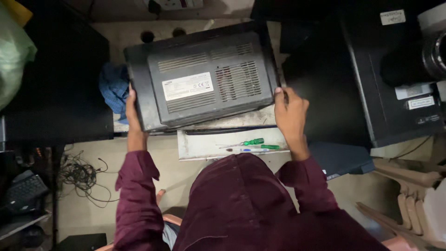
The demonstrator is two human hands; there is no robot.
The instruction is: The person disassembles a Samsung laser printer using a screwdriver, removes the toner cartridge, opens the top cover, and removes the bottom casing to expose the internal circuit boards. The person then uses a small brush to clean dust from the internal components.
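Both hands hold a grey microwave (202,76) that lies on the bench (241,122) with its vented back panel facing up. The left hand (131,111) has its fingers clenched on the left edge, the right hand (290,114) grasps the near right corner. Just near of the microwave, two green-handled screwdrivers (253,143) and a pen (246,150) lie on a white board (200,146). A blue cloth (113,86) sits just left of the microwave.
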